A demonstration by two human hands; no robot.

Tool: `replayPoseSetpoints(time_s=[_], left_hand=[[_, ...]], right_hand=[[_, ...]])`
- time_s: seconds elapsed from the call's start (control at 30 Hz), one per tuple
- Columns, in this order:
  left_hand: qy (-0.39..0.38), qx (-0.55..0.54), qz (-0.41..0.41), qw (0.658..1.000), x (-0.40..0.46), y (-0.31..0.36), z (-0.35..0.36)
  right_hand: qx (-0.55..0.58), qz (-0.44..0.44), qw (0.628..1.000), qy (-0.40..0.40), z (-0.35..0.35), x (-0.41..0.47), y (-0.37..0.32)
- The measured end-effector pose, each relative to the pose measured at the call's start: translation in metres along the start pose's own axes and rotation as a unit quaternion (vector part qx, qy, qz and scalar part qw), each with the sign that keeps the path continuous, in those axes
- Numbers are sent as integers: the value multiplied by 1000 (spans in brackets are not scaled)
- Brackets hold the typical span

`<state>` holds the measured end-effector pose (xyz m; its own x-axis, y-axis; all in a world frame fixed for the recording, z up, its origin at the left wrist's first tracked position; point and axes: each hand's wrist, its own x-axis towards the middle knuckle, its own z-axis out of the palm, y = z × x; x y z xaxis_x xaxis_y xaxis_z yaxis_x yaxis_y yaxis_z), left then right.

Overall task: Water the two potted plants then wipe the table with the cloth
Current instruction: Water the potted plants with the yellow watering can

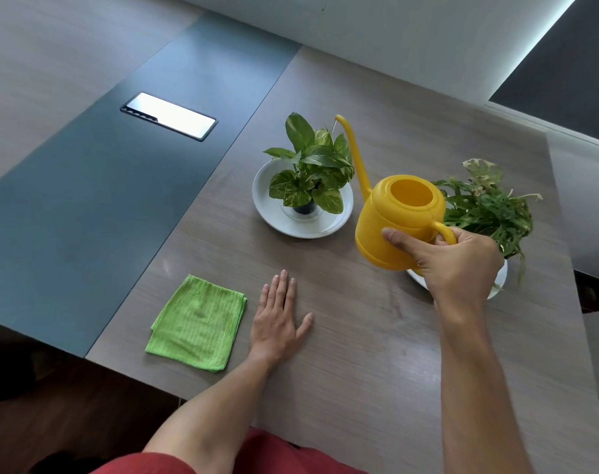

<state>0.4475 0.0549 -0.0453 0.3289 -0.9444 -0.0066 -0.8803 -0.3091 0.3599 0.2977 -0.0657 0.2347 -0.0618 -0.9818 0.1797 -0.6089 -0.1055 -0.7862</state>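
Right hand point(458, 265) grips yellow watering can point(393, 224), top opening dark inside.

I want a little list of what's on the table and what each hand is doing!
right hand: right hand holds the yellow watering can by its handle
spout: over the left plant
left plant: in a small dark pot on a white dish
right plant: right plant behind the can
left hand: left hand flat on the table
cloth: green cloth, folded, left of that hand
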Motion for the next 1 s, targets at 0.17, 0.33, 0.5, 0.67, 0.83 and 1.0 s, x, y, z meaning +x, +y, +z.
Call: replayPoseSetpoints(time_s=[0.17,0.33,0.5,0.67,0.83,1.0], left_hand=[[1,-3,1,1000,0,0,-1],[-1,-3,1,1000,0,0,-1],[2,-3,2,1000,-1,1,-2],[2,-4,2,1000,0,0,-1],[1,-5,2,1000,-1,0,-1],[2,-4,2,1000,0,0,-1]], right_hand=[[-7,5,1000,3,-2,-1,1],[-1,6,1000,4,-5,-3,3],[1,1,1000,3,-6,-4,5],[-1,-3,1000,2,-8,-4,7],[-9,7,1000,5,-8,-3,9],[-4,0,1000,0,-10,-5,8]])
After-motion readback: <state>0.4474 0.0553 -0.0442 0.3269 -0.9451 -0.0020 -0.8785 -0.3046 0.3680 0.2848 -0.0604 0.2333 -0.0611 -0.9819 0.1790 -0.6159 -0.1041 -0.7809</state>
